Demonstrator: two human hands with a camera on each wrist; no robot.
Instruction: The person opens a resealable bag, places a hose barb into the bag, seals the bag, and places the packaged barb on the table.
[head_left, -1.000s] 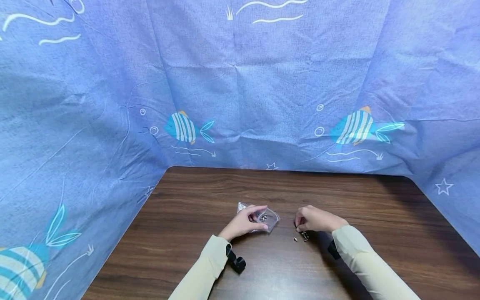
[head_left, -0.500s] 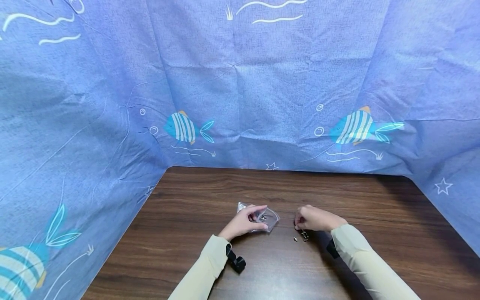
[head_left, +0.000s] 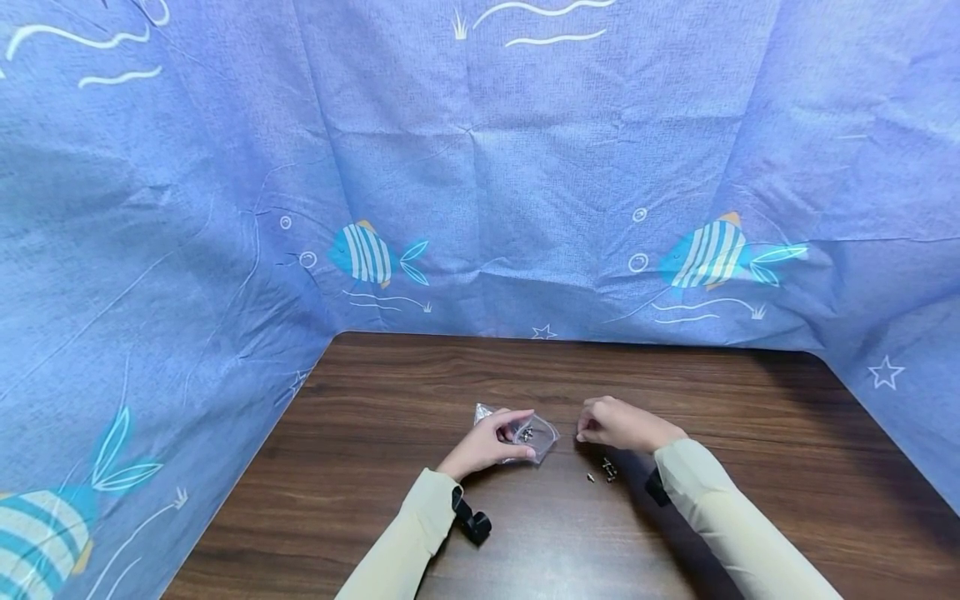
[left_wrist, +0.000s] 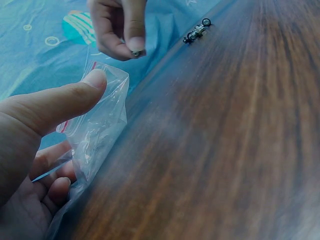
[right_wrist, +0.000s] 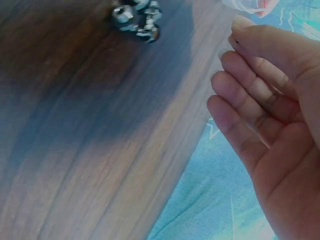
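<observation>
My left hand (head_left: 491, 442) holds a clear zip-lock bag (head_left: 549, 436) by its mouth, thumb on one side and fingers on the other. A red seal line shows along the bag's mouth in the left wrist view, and several small metal pieces (head_left: 527, 434) lie inside it. To the right of the bag, my right hand (head_left: 626, 423) is raised off the table. Its thumb and forefinger pinch a small metal piece (left_wrist: 136, 53), mostly hidden by the fingertips. Beneath that hand lies a cluster of small shiny metal pieces (right_wrist: 138, 19); their exact kind is unclear.
One loose metal piece (head_left: 590, 477) lies just left of the cluster on the dark wood-grain table (head_left: 405, 367). Blue fish-print cloth (head_left: 540, 167) hangs behind the table and along its sides. A black strap (head_left: 472, 521) sits at my left wrist.
My right hand has lifted from the cluster and moved left and away from me, toward the bag, with a small metal piece in its fingers. My left hand and the bag stay in place.
</observation>
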